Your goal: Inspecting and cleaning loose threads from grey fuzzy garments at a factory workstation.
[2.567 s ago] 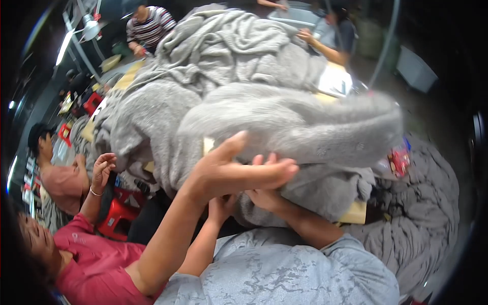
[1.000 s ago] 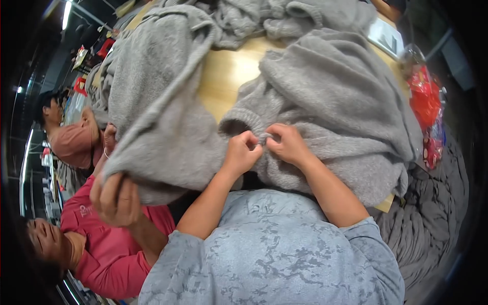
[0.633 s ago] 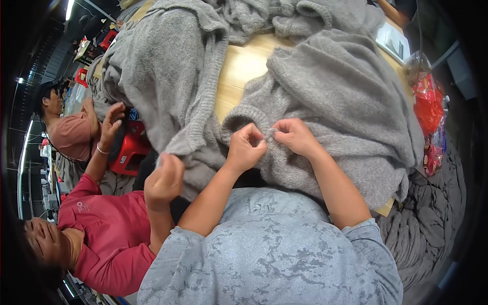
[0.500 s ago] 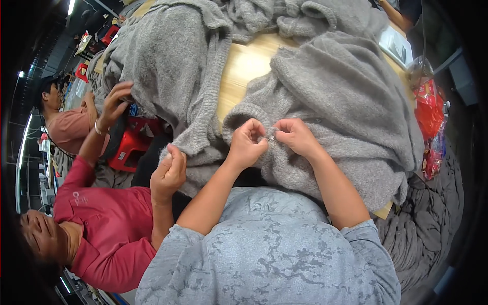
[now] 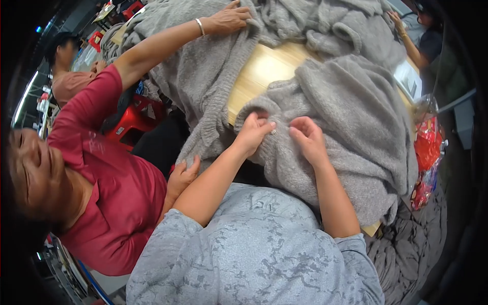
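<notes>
Nearest us, below our grey-blue patterned shirt front (image 5: 254, 249), our forearms reach up to a grey knit garment (image 5: 351, 109), bunched on the near part of the wooden surface (image 5: 269, 66). Our left hand (image 5: 255, 133) has its grip closed, pinching the knit just beside a ribbed opening; our right hand (image 5: 309, 136) hovers near it, grip loosely curled and slightly parted, nothing visible between thumb and fingers. Close on our left, a co-worker in a red shirt (image 5: 109, 162) crowds our forearm: one hand (image 5: 184, 175) is just beside it, at the hanging edge of a second grey knit piece (image 5: 195, 66), while the other arm stretches across to press that piece's top. A red stool (image 5: 137, 119) stands behind. To our right, a dark grey fabric heap (image 5: 409, 249) lies low; above it hang red and clear plastic bags (image 5: 428, 147), whose contents we cannot make out. Farther on are a white flat object (image 5: 408, 80) at the surface's edge, more grey knits (image 5: 351, 23), and a pale bin (image 5: 464, 122), its inside hidden from us.
</notes>
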Demonstrator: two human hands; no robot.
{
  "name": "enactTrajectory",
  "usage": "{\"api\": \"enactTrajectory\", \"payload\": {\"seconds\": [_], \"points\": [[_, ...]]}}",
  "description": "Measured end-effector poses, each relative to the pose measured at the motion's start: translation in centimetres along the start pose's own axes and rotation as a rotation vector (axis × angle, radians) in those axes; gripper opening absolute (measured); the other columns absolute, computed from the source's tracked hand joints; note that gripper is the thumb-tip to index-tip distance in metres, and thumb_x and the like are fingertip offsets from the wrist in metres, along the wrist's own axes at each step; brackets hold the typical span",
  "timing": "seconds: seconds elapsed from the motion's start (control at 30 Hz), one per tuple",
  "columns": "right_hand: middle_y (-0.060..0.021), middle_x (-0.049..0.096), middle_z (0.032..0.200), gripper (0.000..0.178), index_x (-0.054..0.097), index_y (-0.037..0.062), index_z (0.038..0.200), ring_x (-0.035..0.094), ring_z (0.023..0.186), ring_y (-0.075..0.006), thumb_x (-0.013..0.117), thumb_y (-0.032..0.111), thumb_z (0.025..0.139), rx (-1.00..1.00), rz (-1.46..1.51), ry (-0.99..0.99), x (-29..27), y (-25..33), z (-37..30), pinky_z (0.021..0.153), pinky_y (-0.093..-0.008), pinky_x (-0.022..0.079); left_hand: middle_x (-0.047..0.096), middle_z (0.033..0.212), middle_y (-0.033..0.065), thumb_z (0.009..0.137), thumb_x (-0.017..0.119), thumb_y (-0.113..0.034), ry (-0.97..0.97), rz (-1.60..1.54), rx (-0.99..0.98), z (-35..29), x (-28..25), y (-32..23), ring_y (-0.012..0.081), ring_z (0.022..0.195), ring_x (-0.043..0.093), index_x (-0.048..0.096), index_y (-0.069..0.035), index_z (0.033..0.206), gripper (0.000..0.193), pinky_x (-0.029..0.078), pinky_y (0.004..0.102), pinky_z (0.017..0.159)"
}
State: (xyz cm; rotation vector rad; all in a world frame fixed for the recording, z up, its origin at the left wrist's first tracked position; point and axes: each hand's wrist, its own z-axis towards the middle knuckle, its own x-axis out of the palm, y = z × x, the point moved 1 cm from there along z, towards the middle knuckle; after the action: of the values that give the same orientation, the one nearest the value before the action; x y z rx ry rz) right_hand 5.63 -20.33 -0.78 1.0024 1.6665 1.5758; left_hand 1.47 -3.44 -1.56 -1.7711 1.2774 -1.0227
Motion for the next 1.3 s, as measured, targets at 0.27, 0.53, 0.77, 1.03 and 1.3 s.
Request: {"api": "enactTrajectory", "payload": {"seconds": [0.27, 0.53, 0.77, 1.03, 1.3], "points": [[-0.0092, 0.062, 0.088, 0.021, 0.058, 0.0001, 0.099, 0.058, 0.078, -0.0142, 0.061, 0.007, 0.080, 0.002, -0.651, -0.142, -0.8, 4.1, -3.4, 0.070, -0.0280, 0.047, 0.056, 0.097, 0.0063, 0.086, 0.046, 0.005, -0.003, -0.404, 0.361, 1.8, -2.5, 1.6, 0.0110, 0.087, 0.052, 0.042, -0.007, 0.115, 0.032, 0.041, 0.0225, 0.079], [-0.0170, 0.057, 0.088, 0.021, 0.057, -0.0002, 0.090, 0.055, 0.082, -0.0368, 0.062, 0.006, 0.070, -0.224, -0.827, 0.007, 2.5, 0.8, -3.1, 0.071, -0.0404, 0.046, 0.055, 0.092, 0.0059, 0.085, 0.045, 0.002, -0.058, 0.197, 0.378, -0.5, -2.8, -1.0, 0.0142, 0.090, 0.054, 0.055, -0.006, 0.104, 0.023, 0.042, 0.0259, 0.080], [-0.0008, 0.052, 0.061, 0.020, 0.060, 0.0016, 0.089, 0.044, 0.057, -0.0071, 0.069, 0.012, 0.075, -0.030, -0.493, 0.080, 1.1, 1.0, -1.6, 0.053, -0.0258, 0.038, 0.056, 0.098, 0.0142, 0.072, 0.060, 0.001, 0.069, 0.979, 1.091, -3.2, 0.0, -3.9, 0.0326, 0.091, 0.055, 0.059, -0.002, 0.099, 0.028, 0.045, 0.0374, 0.079], [0.0019, 0.052, 0.062, 0.021, 0.060, 0.0022, 0.084, 0.042, 0.058, -0.0053, 0.068, 0.021, 0.080, 0.021, -0.298, 0.055, 0.4, -0.3, -1.2, 0.052, -0.0242, 0.035, 0.061, 0.069, 0.0103, 0.074, 0.065, -0.005, 0.182, 0.898, 0.641, -1.0, 1.1, -3.6, 0.0215, 0.062, 0.060, 0.058, 0.002, 0.079, 0.011, 0.047, 0.0315, 0.056], [-0.0040, 0.062, 0.073, 0.020, 0.063, 0.0032, 0.087, 0.054, 0.068, -0.0095, 0.071, 0.016, 0.074, -0.069, -0.388, -0.053, 0.7, 0.4, -1.0, 0.063, -0.0264, 0.044, 0.058, 0.059, 0.0054, 0.081, 0.066, -0.012, 0.223, 0.419, 0.172, -0.4, 1.1, -2.2, 0.0092, 0.048, 0.055, 0.056, 0.000, 0.072, 0.018, 0.046, 0.0247, 0.042]]}}
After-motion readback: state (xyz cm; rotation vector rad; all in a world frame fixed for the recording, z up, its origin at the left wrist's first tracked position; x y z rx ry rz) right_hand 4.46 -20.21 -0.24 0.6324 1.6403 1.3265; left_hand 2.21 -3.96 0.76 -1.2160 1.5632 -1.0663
